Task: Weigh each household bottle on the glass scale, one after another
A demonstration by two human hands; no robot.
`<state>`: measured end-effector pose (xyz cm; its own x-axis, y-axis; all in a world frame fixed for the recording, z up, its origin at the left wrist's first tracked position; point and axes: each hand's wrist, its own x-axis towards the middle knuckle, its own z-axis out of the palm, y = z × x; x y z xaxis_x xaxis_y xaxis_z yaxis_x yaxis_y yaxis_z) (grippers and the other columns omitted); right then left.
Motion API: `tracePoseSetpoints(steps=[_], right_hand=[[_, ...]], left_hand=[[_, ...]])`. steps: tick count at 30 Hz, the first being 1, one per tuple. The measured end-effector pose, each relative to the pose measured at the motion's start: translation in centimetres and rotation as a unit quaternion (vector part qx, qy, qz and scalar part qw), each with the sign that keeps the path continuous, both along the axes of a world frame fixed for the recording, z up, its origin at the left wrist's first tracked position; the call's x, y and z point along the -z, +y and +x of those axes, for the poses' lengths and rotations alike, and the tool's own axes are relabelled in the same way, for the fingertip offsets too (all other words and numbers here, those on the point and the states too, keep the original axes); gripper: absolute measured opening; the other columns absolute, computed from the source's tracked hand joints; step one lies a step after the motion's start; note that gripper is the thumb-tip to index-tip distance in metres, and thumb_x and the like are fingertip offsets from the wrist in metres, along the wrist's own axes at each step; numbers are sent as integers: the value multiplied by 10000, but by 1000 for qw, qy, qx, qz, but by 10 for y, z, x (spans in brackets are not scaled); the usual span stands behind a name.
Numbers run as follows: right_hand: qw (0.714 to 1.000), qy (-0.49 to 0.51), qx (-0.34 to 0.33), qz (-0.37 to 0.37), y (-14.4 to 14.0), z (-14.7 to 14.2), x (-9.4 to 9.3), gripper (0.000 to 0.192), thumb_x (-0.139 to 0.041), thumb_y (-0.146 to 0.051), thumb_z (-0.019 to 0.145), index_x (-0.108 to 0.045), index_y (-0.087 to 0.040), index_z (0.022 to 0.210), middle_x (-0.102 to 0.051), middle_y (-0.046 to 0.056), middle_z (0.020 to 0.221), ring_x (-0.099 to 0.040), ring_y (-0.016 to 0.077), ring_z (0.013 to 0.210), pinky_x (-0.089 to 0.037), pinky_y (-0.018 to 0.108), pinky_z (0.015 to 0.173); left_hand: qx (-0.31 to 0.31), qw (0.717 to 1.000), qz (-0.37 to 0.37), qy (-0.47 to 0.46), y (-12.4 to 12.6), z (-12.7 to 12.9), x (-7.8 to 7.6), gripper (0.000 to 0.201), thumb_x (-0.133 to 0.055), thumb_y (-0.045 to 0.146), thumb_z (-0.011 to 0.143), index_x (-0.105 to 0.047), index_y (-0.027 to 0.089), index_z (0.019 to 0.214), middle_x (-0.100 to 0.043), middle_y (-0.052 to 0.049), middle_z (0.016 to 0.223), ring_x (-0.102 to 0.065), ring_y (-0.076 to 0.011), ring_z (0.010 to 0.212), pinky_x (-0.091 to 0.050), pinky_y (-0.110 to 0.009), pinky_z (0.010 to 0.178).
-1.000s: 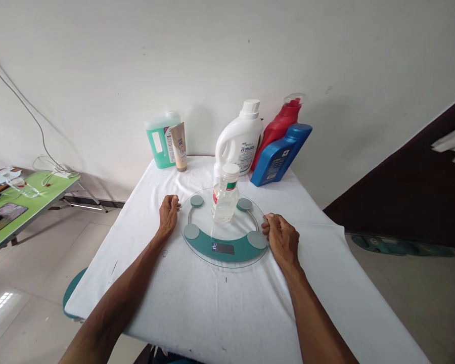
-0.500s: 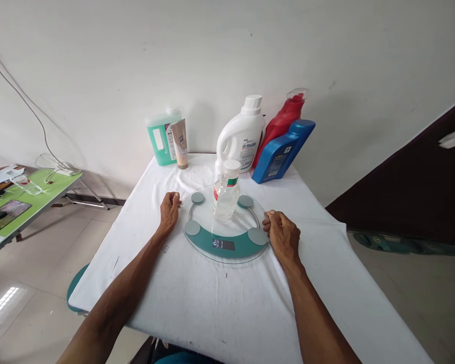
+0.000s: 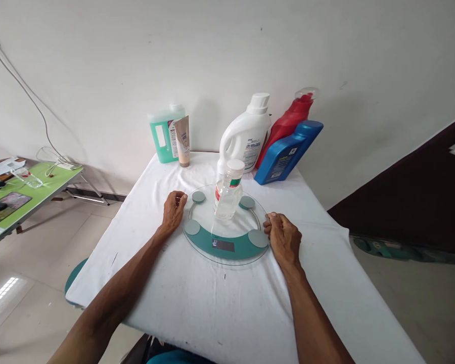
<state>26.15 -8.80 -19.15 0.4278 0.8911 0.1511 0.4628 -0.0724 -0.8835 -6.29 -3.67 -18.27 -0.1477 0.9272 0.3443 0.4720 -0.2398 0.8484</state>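
A round glass bathroom scale (image 3: 203,247) with a green band lies on the white-clothed table in front of me. On its glass stands a clear bottle (image 3: 227,203) with a white cap and a red and green label, holding clear liquid. My left hand (image 3: 174,210) rests at the scale's left rim, its fingers curled in and nothing visible in them. At the right rim my right hand (image 3: 284,236) has thumb and bent fingers closed on the glass edge. The small display (image 3: 223,245) is lit at its left end; its digits are too small to read.
Along the wall stand a green liquid jug (image 3: 162,135), a beige tube (image 3: 182,144), a white detergent bottle (image 3: 250,129), a red bottle (image 3: 288,119) and a tilted blue bottle (image 3: 284,159). A low green table (image 3: 56,177) is at the left.
My left hand has shifted slightly right and its thumb now lies closer to the scale's rim. The right hand stays at its edge. The view has turned a little.
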Motion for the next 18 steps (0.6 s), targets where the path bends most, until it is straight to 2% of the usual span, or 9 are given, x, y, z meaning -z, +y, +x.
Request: tracePoseSetpoints(steps=[4, 7, 12, 18], right_hand=[[1000, -7, 3, -2, 1, -1, -3, 610, -387, -788, 911, -660, -248, 833, -739, 85, 737, -688, 259, 667, -527, 387, 729], [1000, -9, 5, -7, 1, -2, -5, 558, -393, -734, 894, -664, -247, 864, -738, 78, 748, -677, 250, 656, -514, 381, 720], [1000, -3, -2, -13, 2, -3, -8, 517, -405, -701, 876, -656, -249, 887, -737, 73, 753, -674, 250, 654, -495, 375, 709], [1000, -6, -7, -6, 2, -2, -5, 511, -390, -707, 910, -623, -258, 843, -736, 75, 746, -677, 247, 651, -497, 382, 744]], left_hand=[[11, 999, 26, 31, -2, 2, -2, 394, -499, 577, 1075, -648, 218, 1012, -745, -110, 1081, -712, -245, 981, -589, -403, 836], [13, 996, 71, 56, -3, 6, -2, 421, -478, 604, 1089, -646, 221, 1042, -749, -109, 1082, -713, -237, 970, -593, -411, 843], [-5, 982, 162, 102, -9, 15, -5, 408, -476, 588, 1110, -647, 219, 1142, -743, -127, 1161, -688, -265, 1118, -570, -465, 989], [-14, 979, 176, 98, -19, 15, -15, 394, -485, 572, 1115, -644, 212, 1141, -740, -124, 1155, -693, -263, 1129, -562, -464, 1010]])
